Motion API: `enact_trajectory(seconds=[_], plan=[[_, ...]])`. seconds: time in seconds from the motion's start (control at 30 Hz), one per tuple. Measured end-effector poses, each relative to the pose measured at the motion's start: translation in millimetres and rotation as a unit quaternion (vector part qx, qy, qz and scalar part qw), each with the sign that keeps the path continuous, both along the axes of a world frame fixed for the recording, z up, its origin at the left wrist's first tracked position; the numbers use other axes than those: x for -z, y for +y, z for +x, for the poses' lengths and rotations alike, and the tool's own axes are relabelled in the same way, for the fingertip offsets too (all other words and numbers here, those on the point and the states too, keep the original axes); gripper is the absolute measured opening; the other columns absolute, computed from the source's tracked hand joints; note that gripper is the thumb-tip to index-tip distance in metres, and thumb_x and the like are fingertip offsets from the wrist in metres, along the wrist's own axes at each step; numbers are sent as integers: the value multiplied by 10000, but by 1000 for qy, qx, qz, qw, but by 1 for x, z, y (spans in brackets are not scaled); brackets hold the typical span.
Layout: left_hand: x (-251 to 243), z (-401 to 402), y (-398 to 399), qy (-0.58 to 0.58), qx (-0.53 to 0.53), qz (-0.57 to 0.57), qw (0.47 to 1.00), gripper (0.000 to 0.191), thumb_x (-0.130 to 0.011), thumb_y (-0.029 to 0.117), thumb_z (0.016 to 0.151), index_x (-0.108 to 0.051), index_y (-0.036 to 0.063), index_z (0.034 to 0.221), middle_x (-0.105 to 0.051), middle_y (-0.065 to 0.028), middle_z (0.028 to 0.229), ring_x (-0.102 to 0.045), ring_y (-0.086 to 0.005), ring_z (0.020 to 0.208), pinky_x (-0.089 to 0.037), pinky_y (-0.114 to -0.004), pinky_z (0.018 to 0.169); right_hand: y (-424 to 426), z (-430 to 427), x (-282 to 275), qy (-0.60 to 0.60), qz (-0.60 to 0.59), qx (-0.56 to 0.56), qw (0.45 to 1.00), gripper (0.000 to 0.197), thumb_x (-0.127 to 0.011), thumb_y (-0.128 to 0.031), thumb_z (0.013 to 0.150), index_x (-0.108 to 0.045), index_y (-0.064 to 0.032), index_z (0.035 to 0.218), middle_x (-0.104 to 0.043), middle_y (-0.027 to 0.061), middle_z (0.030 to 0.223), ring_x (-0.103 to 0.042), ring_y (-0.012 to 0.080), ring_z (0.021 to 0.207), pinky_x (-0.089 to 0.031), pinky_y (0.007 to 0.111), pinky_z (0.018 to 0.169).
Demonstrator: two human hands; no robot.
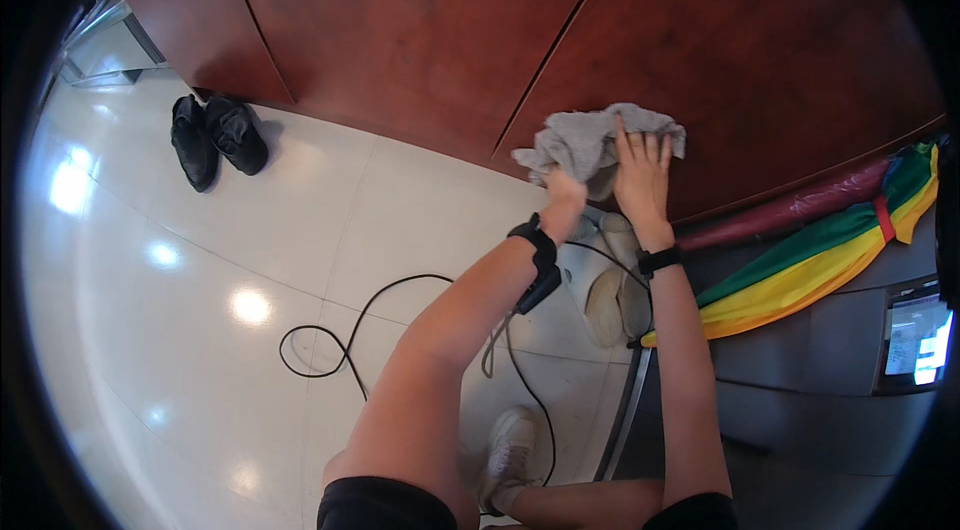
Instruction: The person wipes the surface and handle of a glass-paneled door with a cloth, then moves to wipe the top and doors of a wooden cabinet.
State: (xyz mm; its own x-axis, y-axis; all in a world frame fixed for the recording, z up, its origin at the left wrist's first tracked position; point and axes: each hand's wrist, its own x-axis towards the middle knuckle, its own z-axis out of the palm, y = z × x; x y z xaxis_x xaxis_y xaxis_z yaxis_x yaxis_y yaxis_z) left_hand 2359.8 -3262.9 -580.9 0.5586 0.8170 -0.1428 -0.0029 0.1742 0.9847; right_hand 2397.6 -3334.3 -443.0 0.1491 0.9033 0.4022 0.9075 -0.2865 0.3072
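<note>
A grey cloth lies bunched against the lower part of a reddish-brown wooden panel, near a vertical seam. My left hand grips the cloth's lower edge, its fingers mostly hidden in the folds. My right hand is laid with fingers spread over the right part of the cloth, pressing it to the panel. Both wrists wear black bands, and a dark device hangs at the left one. Light-coloured shoes are on the floor below my hands.
A pair of black shoes stands by the panel at the left. A black cable loops over the tiled floor. On the right are a green and yellow flag, a red plastic-wrapped roll and a dark grey surface. My white shoe is below.
</note>
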Motion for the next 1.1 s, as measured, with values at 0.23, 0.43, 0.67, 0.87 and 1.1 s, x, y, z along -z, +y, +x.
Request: enact_trajectory(seconds=[0.23,0.43,0.67,0.87,1.1], plan=[[-30,55,-14,-126,-114,-325,930,477,-338,330,856,-502,14,1173,-507,-184,1186,-452,-330,1098,-359,-389,910,-12,10,-43,-33,114,59,991,696,-554,-169,740,-256,-35,1355,-427,174,1195,-337,357,1164,-155,514,1043],[-43,33,26,-321,-128,-503,792,572,-303,335,828,-449,-71,1203,-465,-132,1240,-447,-269,1093,-329,-339,935,39,-19,-33,-11,177,-1,984,694,-547,-183,744,-252,4,1343,-401,203,1213,-326,394,1148,-170,538,1025],[-54,-48,99,-383,-184,-421,802,588,-110,392,882,-412,80,1278,-426,-116,1303,-403,-293,1189,-313,-421,999,92,-64,-11,33,107,-54,992,668,-555,-206,784,-251,-42,1356,-409,150,1200,-340,391,1127,-191,571,996],[-58,-93,145,-413,-179,-371,812,654,-132,518,871,-338,104,1333,-364,-106,1357,-305,-292,1263,-241,-433,1041,121,-90,12,104,78,-109,985,659,-567,-149,782,-261,-133,1366,-420,87,1193,-384,348,1123,-405,398,904],[-62,-164,211,-626,-107,-566,-526,519,-255,435,873,-403,162,1290,-361,-47,1357,-307,-230,1258,-236,-361,1043,150,-114,43,94,34,-138,985,546,-553,-141,761,-388,-128,1281,-446,23,1203,-418,226,1173,-457,334,825]])
